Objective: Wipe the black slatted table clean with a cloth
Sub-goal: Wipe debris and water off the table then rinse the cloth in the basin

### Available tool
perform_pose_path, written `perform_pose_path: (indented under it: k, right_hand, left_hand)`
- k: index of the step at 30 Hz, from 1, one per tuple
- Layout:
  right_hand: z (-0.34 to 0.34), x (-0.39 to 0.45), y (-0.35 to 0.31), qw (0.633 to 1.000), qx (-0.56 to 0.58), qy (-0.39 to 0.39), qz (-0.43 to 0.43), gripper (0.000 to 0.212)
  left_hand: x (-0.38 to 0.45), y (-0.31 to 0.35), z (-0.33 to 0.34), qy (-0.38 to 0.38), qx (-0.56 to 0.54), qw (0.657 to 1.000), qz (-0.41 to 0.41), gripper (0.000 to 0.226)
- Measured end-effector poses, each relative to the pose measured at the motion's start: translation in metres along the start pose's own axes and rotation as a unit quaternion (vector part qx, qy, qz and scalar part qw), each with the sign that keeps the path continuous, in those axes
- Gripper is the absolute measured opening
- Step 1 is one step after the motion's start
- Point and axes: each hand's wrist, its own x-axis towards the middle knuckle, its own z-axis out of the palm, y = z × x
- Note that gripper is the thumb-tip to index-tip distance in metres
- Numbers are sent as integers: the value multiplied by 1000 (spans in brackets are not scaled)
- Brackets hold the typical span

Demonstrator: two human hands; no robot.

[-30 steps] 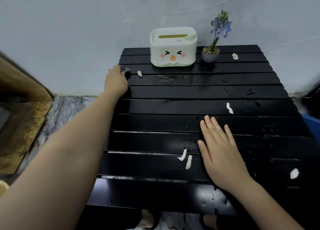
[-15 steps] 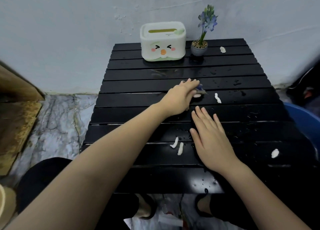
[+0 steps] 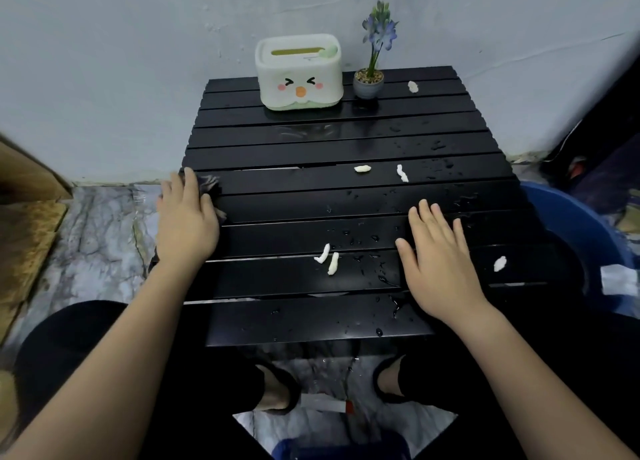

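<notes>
The black slatted table (image 3: 277, 279) fills the middle of the view, wet with scattered drops. My left hand (image 3: 185, 220) presses a dark cloth (image 3: 209, 184) flat against the table's left edge, the cloth mostly hidden under my palm. My right hand (image 3: 438, 259) lies flat on the right side, fingers spread, holding nothing. White scraps lie on the slats: a pair near the middle (image 3: 327, 259), one further back (image 3: 362, 169), a twisted one (image 3: 402, 173), one at the right (image 3: 499, 263) and one at the far back (image 3: 412, 86).
A white tissue box with a cartoon face (image 3: 298, 73) and a small potted flower (image 3: 370, 82) stand at the table's back by the wall. A blue basin (image 3: 575, 231) sits on the floor to the right. My knees and feet show below the table.
My left hand swept the cloth from the back left corner to the table's middle, then back to the left edge. A scrap now lies mid-table. My right hand stayed flat.
</notes>
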Motion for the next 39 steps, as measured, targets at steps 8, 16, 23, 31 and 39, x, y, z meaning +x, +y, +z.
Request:
perform_pose_path:
  k: [8,16,23,31,39]
  right_hand:
    - [4,0,2,1000,-10,7,-5,60]
    - [0,1,3,1000,6,3,-7,60]
    - [-16,28,26,999,4,3,40,61]
    - [-19,35,35,998,-22,-4,58,64]
    - [-23,24,44,994,-24,4,105,75]
  left_hand:
    - [-27,127,44,-101,-68,980,160,55]
    - [-30,176,43,-204,-264,919,209,47]
    - [30,110,28,-48,-176,981,61,25]
    - [14,198,76,-92,-19,985,145,55]
    - [-9,287,90,-251,-227,893,297,44]
